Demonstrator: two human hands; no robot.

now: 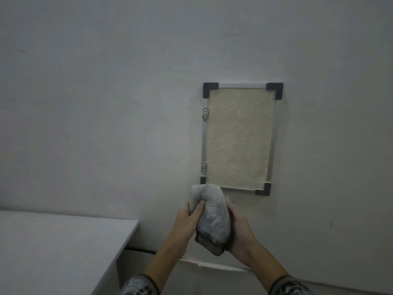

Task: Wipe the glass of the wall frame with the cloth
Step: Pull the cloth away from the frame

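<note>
The grey cloth [212,216] is bunched into a lump just below the lower left corner of the wall frame [239,137]. Its top fold reaches up to that corner, though contact with the frame cannot be made out.

Both forearms rise from the bottom edge and converge on the cloth. The left hand [187,220] grips its left side, with the thumb pressed into a fold on the front and the fingers curled out of sight behind. The right hand [240,228] cups the right side and the underside, fingers wrapped round the back so that only the tips show near the top.

The cloth looks thick and nubbly, with a darker hem at its lower end. The frame is an upright rectangle with a thin pale metal rim, black corner caps [210,88] and two small metal clips [205,113] on its left edge. Its glass pane [240,116] covers a rough beige sheet.

The frame hangs on a plain grey-white wall [106,103]. A pale, flat tabletop [53,241] lies at the lower left. Patterned sleeves [138,284] cover both wrists.
</note>
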